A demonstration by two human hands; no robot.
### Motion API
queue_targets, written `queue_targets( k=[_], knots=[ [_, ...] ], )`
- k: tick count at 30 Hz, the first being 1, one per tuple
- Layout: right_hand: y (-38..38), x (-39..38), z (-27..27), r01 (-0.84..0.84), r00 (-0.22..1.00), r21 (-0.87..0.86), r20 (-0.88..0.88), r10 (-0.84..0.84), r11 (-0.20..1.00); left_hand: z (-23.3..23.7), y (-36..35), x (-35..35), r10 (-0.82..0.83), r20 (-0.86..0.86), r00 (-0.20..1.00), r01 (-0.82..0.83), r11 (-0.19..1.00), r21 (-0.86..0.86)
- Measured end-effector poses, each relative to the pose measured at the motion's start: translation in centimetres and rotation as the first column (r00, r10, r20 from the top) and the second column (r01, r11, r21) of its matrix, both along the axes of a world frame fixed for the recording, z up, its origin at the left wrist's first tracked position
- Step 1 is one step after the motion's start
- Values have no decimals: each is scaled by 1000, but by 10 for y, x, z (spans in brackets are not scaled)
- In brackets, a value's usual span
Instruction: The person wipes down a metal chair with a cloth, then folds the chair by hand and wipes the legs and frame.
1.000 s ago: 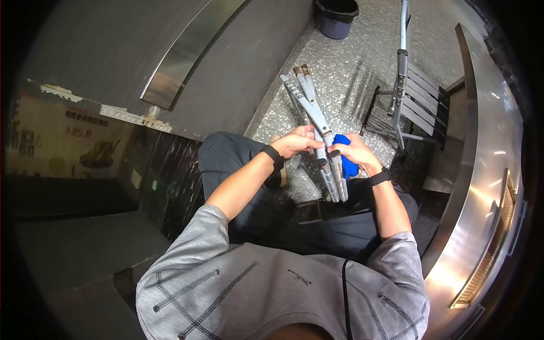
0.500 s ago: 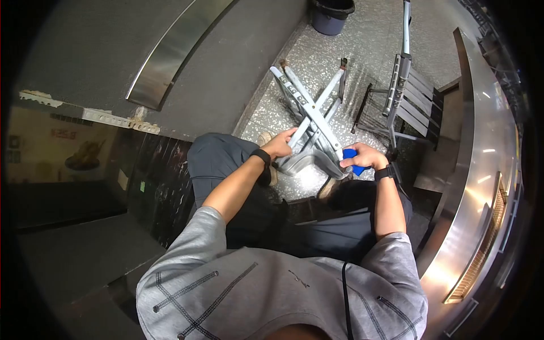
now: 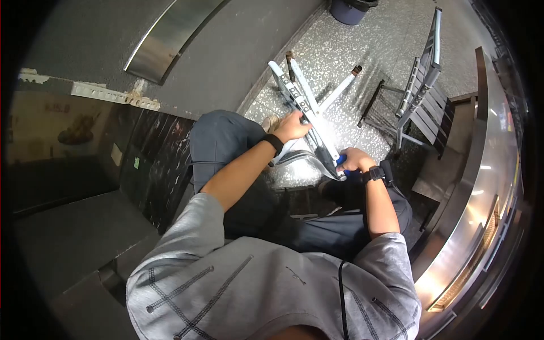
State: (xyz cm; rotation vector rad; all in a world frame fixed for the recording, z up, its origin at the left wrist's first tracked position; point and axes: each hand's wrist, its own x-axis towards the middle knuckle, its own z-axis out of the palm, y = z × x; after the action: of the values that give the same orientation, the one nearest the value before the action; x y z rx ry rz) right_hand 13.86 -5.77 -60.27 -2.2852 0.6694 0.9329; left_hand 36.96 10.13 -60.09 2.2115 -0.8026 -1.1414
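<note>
A folding metal chair (image 3: 324, 131) with pale crossed legs lies tilted on the floor between my knees, its rusty leg ends pointing away from me. My left hand (image 3: 292, 128) is closed around a bar of it near where the legs cross. At the chair's near right end, my right hand (image 3: 357, 159) grips a blue cloth (image 3: 341, 160) and presses it to the end of the frame. Most of the cloth is hidden under the fingers. Part of the chair's curved grey lower section shows below the hands.
A second slatted chair (image 3: 426, 107) stands on the speckled floor (image 3: 391, 51) to the right. Beyond it runs a stainless steel counter (image 3: 466, 209). A dark bucket (image 3: 349, 12) sits at the far wall, and a grey wall (image 3: 238, 51) borders the left.
My left hand has moved up along the frame toward the leg crossing. The chair has turned and its legs look closer together. My right hand stays at the near end with the cloth.
</note>
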Motion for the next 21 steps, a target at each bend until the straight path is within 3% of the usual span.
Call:
queue_targets(
  k=[3,6,8,11,12,14,15,18,21],
  knots=[
    [-8,7,18,57,998,9,2,-57,998,27,-7,4,-166,278,946,231,947,-221],
    [-18,13,16,36,997,-21,-70,-37,999,32,-17,6,-446,422,789,452,887,92],
    [-27,20,16,-15,988,-53,-156,7,998,12,-15,15,-455,551,699,503,861,72],
    [-40,25,30,-11,989,-124,-146,-7,992,-9,-11,27,-407,682,608,580,814,-32],
    [-44,29,39,4,988,-149,-153,-27,989,-5,-13,22,-420,651,633,552,834,1],
    [-57,41,58,195,974,-241,-64,-216,951,2,-20,13,-437,596,674,494,866,76],
    [-64,42,61,301,954,-272,90,-287,914,-2,-20,11,-336,690,641,470,883,-8],
    [-68,56,68,535,787,-81,411,-461,841,-5,-22,5,-374,658,653,463,885,44],
    [-56,82,50,445,702,148,554,-447,883,-12,-19,1,-298,704,645,447,894,-31]
  ],
)
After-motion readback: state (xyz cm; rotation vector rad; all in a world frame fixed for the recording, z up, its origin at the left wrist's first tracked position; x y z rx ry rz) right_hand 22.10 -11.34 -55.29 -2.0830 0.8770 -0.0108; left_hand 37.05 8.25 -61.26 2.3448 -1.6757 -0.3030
